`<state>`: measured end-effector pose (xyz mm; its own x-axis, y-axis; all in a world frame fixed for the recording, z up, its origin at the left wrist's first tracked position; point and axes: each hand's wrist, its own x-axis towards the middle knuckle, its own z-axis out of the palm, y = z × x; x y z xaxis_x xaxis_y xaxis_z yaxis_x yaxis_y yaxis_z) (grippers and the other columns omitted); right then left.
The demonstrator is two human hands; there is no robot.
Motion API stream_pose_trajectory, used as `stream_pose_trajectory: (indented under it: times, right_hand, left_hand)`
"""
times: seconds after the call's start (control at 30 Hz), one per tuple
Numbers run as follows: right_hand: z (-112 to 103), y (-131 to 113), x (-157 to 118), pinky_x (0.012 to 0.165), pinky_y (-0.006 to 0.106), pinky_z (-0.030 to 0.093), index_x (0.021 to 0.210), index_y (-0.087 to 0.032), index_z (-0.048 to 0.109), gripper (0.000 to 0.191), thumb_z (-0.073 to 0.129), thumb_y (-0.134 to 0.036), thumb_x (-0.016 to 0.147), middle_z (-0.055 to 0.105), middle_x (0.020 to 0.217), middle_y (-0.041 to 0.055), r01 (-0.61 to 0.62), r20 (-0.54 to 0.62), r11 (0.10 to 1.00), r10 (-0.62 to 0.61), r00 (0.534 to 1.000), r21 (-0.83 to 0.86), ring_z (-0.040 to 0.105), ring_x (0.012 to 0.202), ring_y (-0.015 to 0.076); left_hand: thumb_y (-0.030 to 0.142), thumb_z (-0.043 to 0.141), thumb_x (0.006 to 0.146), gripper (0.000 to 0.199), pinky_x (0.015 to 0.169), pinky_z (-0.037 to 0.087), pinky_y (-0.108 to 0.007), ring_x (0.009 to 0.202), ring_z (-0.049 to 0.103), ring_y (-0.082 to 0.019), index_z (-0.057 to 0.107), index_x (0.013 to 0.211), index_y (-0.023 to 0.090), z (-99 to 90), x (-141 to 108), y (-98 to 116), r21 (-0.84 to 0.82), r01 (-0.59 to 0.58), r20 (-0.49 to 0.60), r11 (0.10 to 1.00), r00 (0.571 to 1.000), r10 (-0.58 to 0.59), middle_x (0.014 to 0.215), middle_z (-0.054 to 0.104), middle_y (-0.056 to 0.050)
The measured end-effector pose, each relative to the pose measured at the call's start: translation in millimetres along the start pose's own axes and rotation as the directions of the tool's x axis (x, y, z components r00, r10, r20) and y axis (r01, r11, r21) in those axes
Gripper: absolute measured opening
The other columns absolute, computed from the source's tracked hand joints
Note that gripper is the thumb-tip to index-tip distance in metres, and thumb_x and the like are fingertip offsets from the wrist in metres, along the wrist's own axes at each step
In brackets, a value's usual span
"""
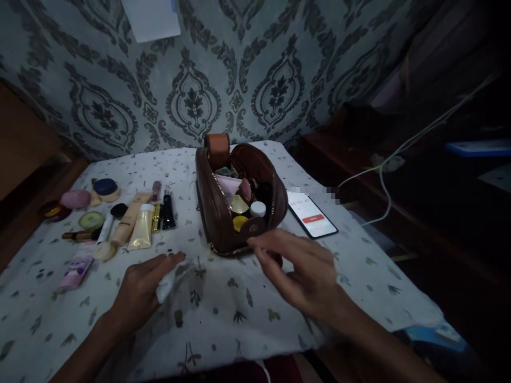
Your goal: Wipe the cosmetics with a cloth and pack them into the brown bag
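Curling loosely, the left hand [138, 284] holds a white piece [165, 287]; the right hand [305, 271] has fingers nearly meeting, any hold unclear. Just beyond, the open brown bag [211, 207] stands on the cloth [279, 338]; light touches should disturb it least.

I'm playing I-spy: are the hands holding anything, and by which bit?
The left hand seems to hold a white thing under its fingers; which bit is hidden. The right hand is by the bag; I can't tell if it grips anything.
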<state>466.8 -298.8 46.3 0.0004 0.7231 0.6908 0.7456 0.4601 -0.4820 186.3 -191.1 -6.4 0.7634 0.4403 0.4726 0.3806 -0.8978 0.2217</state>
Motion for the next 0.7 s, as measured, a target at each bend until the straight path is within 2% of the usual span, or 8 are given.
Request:
stream_pose_trajectory:
  times: [0.1, 0.2, 0.37, 0.53, 0.6, 0.7]
  right_hand:
    - [18.8, -11.2, -7.1, 0.068, 0.031, 0.061, 0.128, -0.02, 0.058, 0.035, 0.053, -0.02, 0.094, 0.066, 0.125, 0.0154, -0.126, 0.103, 0.989, 0.133, 0.986, -0.076, 0.071, 0.09, 0.02]
    - [33.0, -18.8, -12.5, 0.063, 0.033, 0.061, 0.131, -0.02, 0.056, 0.037, 0.052, -0.026, 0.095, 0.052, 0.143, 0.0195, -0.15, 0.186, 0.969, 0.187, 0.965, -0.194, 0.071, 0.092, 0.0231]
    - [38.9, -16.4, -15.1, 0.056, 0.03, 0.06, 0.123, -0.019, 0.06, 0.029, 0.05, -0.024, 0.096, 0.051, 0.142, 0.0205, -0.147, 0.154, 0.975, 0.172, 0.973, -0.165, 0.071, 0.076, 0.018]
    - [39.8, -11.0, -16.0, 0.053, 0.029, 0.06, 0.121, -0.022, 0.06, 0.028, 0.054, -0.021, 0.094, 0.052, 0.142, 0.0195, -0.096, 0.118, 0.989, 0.109, 0.987, -0.115, 0.066, 0.06, 0.0122]
    - [40.8, -13.4, -17.5, 0.055, 0.029, 0.06, 0.121, -0.023, 0.061, 0.029, 0.056, -0.019, 0.093, 0.052, 0.141, 0.0188, -0.077, 0.075, 0.991, 0.085, 0.994, -0.105, 0.067, 0.064, 0.0137]
    - [50.0, -22.8, -15.2, 0.064, 0.03, 0.06, 0.119, -0.023, 0.061, 0.029, 0.057, -0.015, 0.091, 0.055, 0.136, 0.0173, -0.043, 0.004, 0.995, 0.043, 0.999, -0.085, 0.07, 0.083, 0.0191]
  left_hand:
    - [0.014, 0.049, 0.09, 0.038, 0.072, 0.06, -0.029, 0.088, 0.074, -0.02, 0.058, 0.126, 0.021, -0.1, 1.3, -0.4, -0.022, -0.013, 0.002, 1.0, 1.0, 0.013, 0.103, 0.076, -0.009]
    - [0.017, 0.051, 0.09, 0.039, 0.07, 0.059, -0.029, 0.084, 0.074, -0.02, 0.058, 0.128, 0.021, 1.1, 4.4, 0.4, -0.058, -0.021, 0.007, 0.998, 1.0, 0.021, 0.1, 0.075, -0.009]
    - [0.02, 0.051, 0.089, 0.037, 0.064, 0.057, -0.028, 0.074, 0.071, -0.018, 0.062, 0.124, 0.02, 3.1, 1.4, -0.3, -0.021, 0.02, 0.049, 1.0, 0.999, -0.019, 0.09, 0.074, -0.008]
    - [0.013, 0.048, 0.087, 0.036, 0.06, 0.055, -0.026, 0.066, 0.068, -0.015, 0.065, 0.118, 0.02, -4.3, -12.2, -7.2, 0.045, 0.139, 0.078, 0.989, 0.987, -0.142, 0.083, 0.073, -0.005]
    - [0.013, 0.05, 0.085, 0.036, 0.064, 0.057, -0.028, 0.071, 0.07, -0.017, 0.065, 0.117, 0.02, -8.4, -18.6, -12.3, 0.056, 0.188, 0.064, 0.981, 0.979, -0.191, 0.088, 0.074, -0.006]
    - [0.016, 0.055, 0.083, 0.035, 0.072, 0.058, -0.031, 0.082, 0.073, -0.02, 0.066, 0.116, 0.02, -12.6, -25.9, -22.5, 0.043, 0.24, 0.031, 0.97, 0.97, -0.241, 0.098, 0.076, -0.008]
